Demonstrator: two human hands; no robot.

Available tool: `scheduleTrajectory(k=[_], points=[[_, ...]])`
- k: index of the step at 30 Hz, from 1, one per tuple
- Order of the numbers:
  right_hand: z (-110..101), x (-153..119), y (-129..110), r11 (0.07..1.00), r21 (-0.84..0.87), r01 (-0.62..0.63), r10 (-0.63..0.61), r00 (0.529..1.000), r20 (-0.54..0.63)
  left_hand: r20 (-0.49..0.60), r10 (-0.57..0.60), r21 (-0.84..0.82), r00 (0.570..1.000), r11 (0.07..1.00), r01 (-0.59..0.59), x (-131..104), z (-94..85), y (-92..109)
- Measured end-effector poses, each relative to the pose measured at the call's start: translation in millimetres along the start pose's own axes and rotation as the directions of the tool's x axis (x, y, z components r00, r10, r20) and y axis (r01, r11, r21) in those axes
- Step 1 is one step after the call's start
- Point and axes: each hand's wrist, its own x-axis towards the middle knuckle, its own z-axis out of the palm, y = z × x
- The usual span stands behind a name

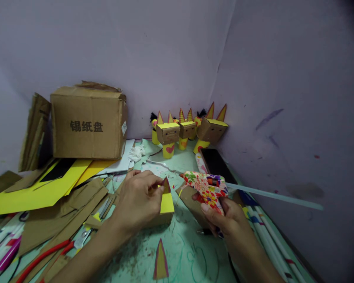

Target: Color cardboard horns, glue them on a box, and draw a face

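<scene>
Left hand (140, 198) is pinching a small pointed ear piece (166, 185) between thumb and fingertips, holding it upright against the top edge of a yellow-topped cardboard block (167, 206); grip is closed tight on the ear, the rest of the hand resting over the block near the middle of the desk (191, 255)

Right hand (224, 218) is wrapping fully around the handle of a floral-patterned glue gun (208, 186), nozzle pointing left toward the ear piece but not touching it; a clear glue stick (274, 194) is sticking out the back toward the right edge of the desk

A second ear piece (161, 261) is lying flat at the front edge of the desk, apart from both hands

Finished cardboard figures (188, 129) are standing in the far corner; a dark phone (216, 165) is lying just in front of them; a cardboard box (88, 122) is sitting at the far left, with yellow paper (32, 194) and cardboard scraps spreading below it, and red-handled scissors (51, 251) at the front left

Judging the step: an ear is being fixed onto the block. Next move likely calls for keeping the ear steady and upright while bringing the nozzle to its base, fingertips kept clear of hot glue
</scene>
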Motion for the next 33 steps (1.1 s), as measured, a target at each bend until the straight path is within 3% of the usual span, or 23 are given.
scheduleTrajectory(k=[11,15,19,22,25,30,33], points=[[-0.2,0.0,-2.5,1.0,-0.019,0.018,-0.018,1.0,0.021,0.035,-0.057,-0.014,0.998,0.998,0.057,1.6,-5.5,1.7],[0.9,-0.2,-1.9,0.999,0.001,0.032,-0.032,0.999,0.027,0.034,-0.166,-0.053,0.986,0.984,0.167,4.9,-14.8,5.2],[0.1,-0.2,-1.1,1.0,-0.014,0.016,-0.016,1.0,0.019,0.028,-0.32,-0.133,0.947,0.938,0.32,9.4,-27.1,3.4],[-0.2,-0.2,-1.2,1.0,-0.015,0.016,-0.015,1.0,0.023,0.038,-0.335,-0.201,0.942,0.92,0.335,11.2,-33.5,-3.5],[-0.1,-0.2,-1.9,1.0,-0.005,0.025,-0.025,0.999,0.03,-0.036,-0.327,-0.183,0.944,0.931,0.316,7.9,-41.0,-6.7],[-0.2,0.1,-2.0,0.999,0.0,0.046,-0.046,0.998,0.037,-0.276,-0.253,-0.068,0.927,0.967,0.244,-9.5,-58.2,6.5],[-0.5,0.2,-1.6,0.998,-0.012,0.064,-0.063,0.997,0.045,-0.287,-0.194,-0.055,0.938,0.981,0.186,-17.3,-59.4,12.8]])
